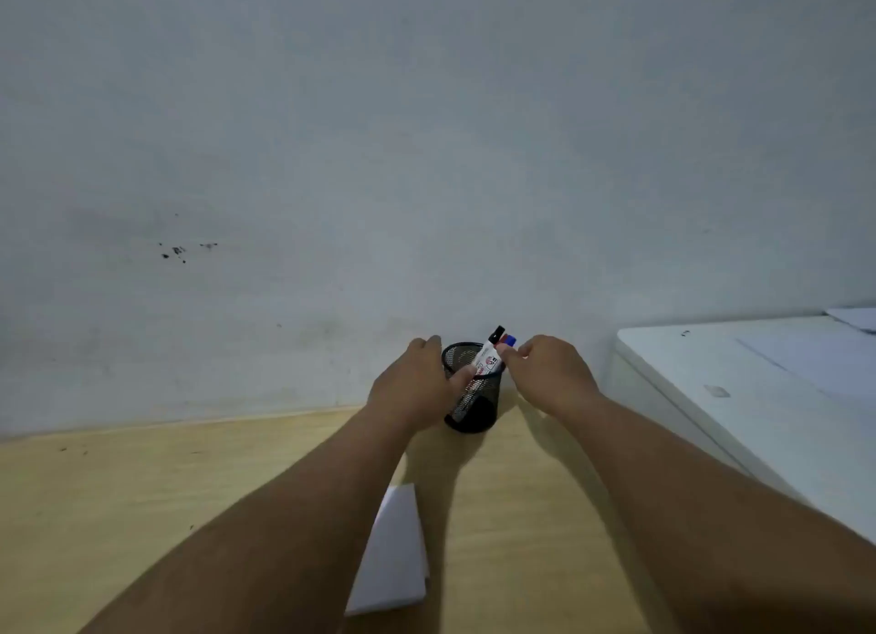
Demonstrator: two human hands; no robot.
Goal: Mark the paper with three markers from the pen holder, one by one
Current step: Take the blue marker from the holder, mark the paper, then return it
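A black mesh pen holder (474, 408) stands on the wooden table by the wall. White markers lean out of it: one with a black cap (496, 336), one with a blue cap (510, 340), and a red cap shows between them. My left hand (417, 382) grips the holder's left side, thumb on the rim. My right hand (550, 373) pinches the markers near the blue cap; which marker it holds I cannot tell. A folded white paper (393, 553) lies on the table between my forearms.
The wooden table (142, 501) meets a grey wall (426, 159) right behind the holder. A white cabinet or appliance (758, 396) stands at the right, with papers (853, 318) on its top.
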